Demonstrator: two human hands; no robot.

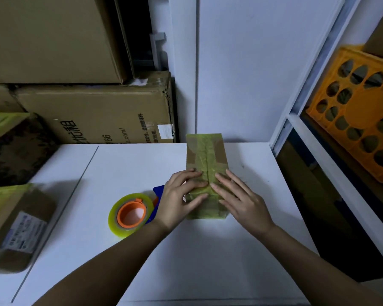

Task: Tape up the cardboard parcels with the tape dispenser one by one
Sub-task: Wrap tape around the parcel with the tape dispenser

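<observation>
A small cardboard parcel (205,153), covered in yellowish tape along its top seam, lies on the white table (124,164). My left hand (179,199) and my right hand (241,199) press flat on its near end, straight fingers on either side of the seam. The tape dispenser (131,214), a yellowish tape roll on an orange core with a blue handle, lies on the table just left of my left hand, which hides part of its handle.
Another taped parcel with a label (18,226) sits at the table's left edge, a dark parcel (16,149) behind it. Large cardboard boxes (102,115) are stacked at the back left. An orange crate (358,111) stands on white shelving at the right.
</observation>
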